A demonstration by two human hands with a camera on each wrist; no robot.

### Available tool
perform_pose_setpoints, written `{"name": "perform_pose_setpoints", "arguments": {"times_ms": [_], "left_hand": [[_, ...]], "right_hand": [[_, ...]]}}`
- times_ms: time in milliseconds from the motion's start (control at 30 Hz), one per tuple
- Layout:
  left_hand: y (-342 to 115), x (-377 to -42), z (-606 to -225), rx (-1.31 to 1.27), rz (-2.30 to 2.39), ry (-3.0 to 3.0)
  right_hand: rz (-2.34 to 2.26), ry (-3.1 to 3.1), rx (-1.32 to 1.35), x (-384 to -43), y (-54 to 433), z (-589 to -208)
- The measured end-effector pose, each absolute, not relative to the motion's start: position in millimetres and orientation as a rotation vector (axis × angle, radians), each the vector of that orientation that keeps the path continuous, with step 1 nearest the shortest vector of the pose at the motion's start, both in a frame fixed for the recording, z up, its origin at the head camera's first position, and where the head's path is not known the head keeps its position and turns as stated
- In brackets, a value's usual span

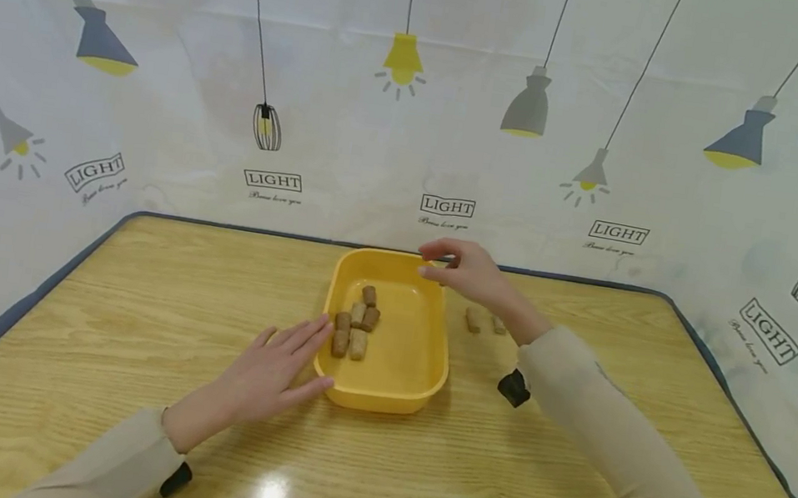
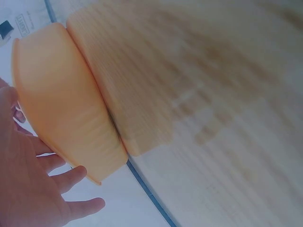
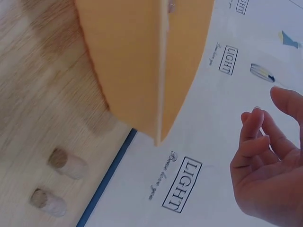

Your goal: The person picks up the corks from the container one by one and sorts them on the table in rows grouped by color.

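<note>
Beige sleeves [image 1: 107,455] are worn on both arms. The tray's [image 1: 399,367] left side is touched by the left hand [image 1: 269,375], fingers spread. Corks [image 1: 358,345] are grouped in its left half; two more corks [image 1: 474,320] are seen on the table [image 1: 527,485], to its right. The right hand [image 1: 471,274] is held near the far right corner, loosely curved, thumb and fingertips apart.

Head view: bin [image 1: 405,342] mid-frame, on table [image 1: 173,295]. Six cylinders [image 1: 358,345] inside, toward its left. Left hand [image 1: 272,374] at left rim; right hand [image 1: 470,273] by upper-right corner. Two outlying cylinders [image 1: 473,320] on table, right of bin. Backdrop [image 1: 347,124] behind, upper frame.
</note>
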State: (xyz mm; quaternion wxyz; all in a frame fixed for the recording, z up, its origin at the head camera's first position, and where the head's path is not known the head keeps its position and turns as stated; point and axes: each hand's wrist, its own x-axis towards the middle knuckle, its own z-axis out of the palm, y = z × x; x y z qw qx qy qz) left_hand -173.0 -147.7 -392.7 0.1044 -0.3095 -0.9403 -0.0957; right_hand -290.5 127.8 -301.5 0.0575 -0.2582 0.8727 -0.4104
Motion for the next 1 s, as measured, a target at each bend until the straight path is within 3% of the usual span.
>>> {"name": "perform_pose_setpoints", "arguments": {"times_ms": [433,1000], "left_hand": [[-147.1,-172.6,-390.2,-0.903,-0.281,-2.793],[-147.6,-173.3,-390.2,-0.900,-0.277,-2.810]], "right_hand": [[-1.094,2.728,-0.888,-291.6,86.2,-289.9],[-1.188,2.510,-0.606,-312.7,47.4,-318.7]]}}
